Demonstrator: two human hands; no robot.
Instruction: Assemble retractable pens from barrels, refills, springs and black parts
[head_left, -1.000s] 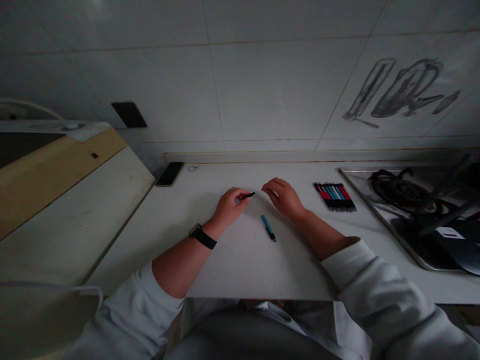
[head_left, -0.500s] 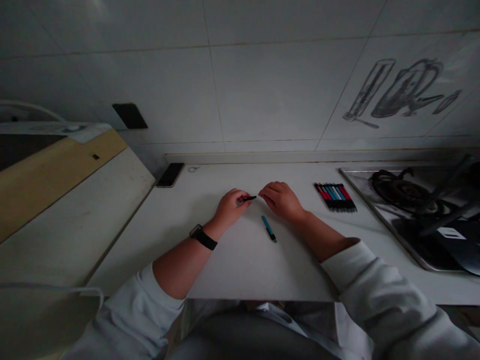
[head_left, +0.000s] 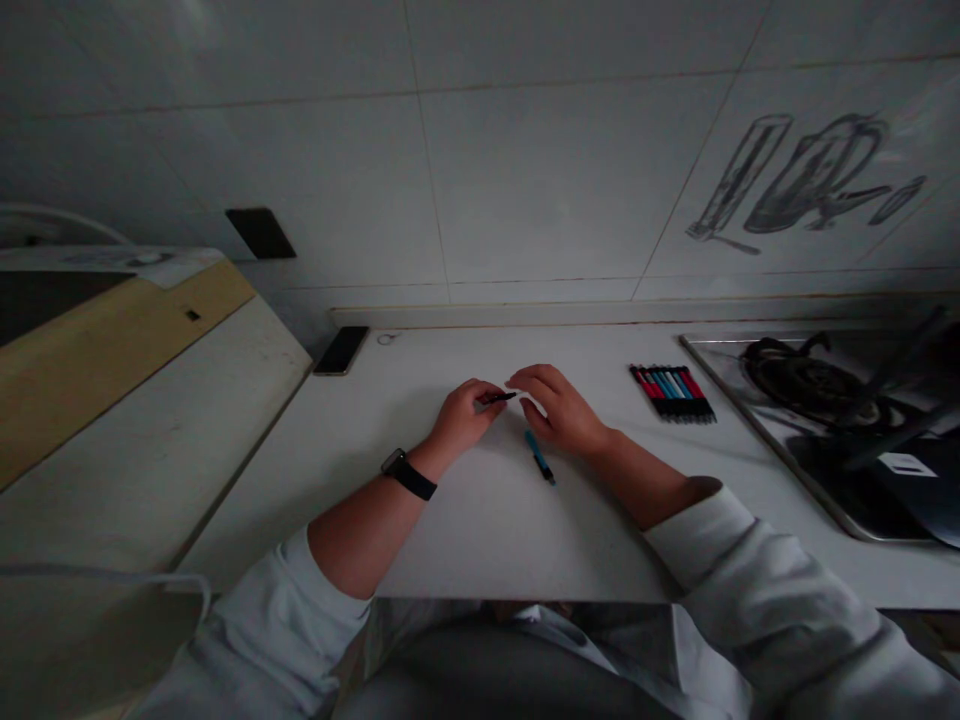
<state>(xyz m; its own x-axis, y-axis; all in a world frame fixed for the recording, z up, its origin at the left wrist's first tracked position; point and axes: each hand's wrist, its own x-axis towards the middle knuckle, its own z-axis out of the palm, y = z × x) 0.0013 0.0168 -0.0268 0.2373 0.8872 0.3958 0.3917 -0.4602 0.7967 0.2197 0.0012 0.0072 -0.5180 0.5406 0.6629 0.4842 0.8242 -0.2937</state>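
My left hand [head_left: 466, 418] is closed around a slim black pen part [head_left: 501, 398], its tip pointing right. Close to that tip is my right hand [head_left: 564, 410], thumb and fingers apart with nothing seen between them. Below the right hand a blue and black pen [head_left: 539, 458] lies slanted on the white counter [head_left: 480, 530]. Further right, several pens [head_left: 672, 393] with red, blue and white barrels and black grips lie side by side in a row.
A dark phone [head_left: 342, 351] and a small ring-like item [head_left: 388, 339] lie at the back left. On the right is a gas stove [head_left: 810, 400] with a metal rim. A pale cabinet-like box [head_left: 172, 420] borders the left side, with a white cable [head_left: 112, 576] before it.
My right thumb and fingers have parted from a pinch, and the fingertips have shifted slightly left over the pen part's tip. My left hand stays almost still with the pen part.
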